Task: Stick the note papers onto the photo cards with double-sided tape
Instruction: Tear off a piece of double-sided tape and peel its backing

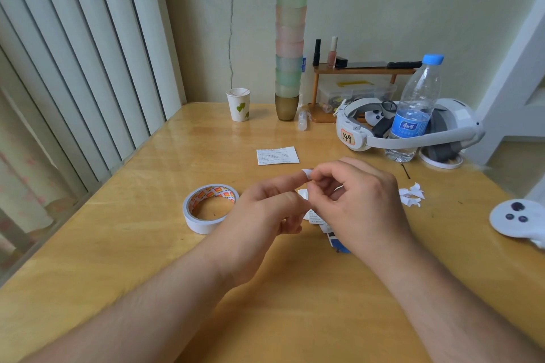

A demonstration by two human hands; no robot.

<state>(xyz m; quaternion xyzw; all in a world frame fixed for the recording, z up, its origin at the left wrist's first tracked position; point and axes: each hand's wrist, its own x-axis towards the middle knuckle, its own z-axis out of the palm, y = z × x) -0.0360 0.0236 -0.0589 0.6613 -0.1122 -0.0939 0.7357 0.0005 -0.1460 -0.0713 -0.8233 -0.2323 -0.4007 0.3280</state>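
Above the middle of the glossy wooden table (124, 244), left hand (265, 215) and right hand (362, 203) pinch a small white tape scrap (307, 173), probably peeling its backing, over the half-hidden printed card (317, 219).

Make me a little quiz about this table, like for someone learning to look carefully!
1. True or false: the roll of tape lies flat on the table.
2. Which stands nearer the wall: A the paper cup, or B the water bottle?
3. Fill in: both hands pinch a small white ____ of tape.

Key: 1 true. 2 A. 3 piece; left hand and right hand meet around it.
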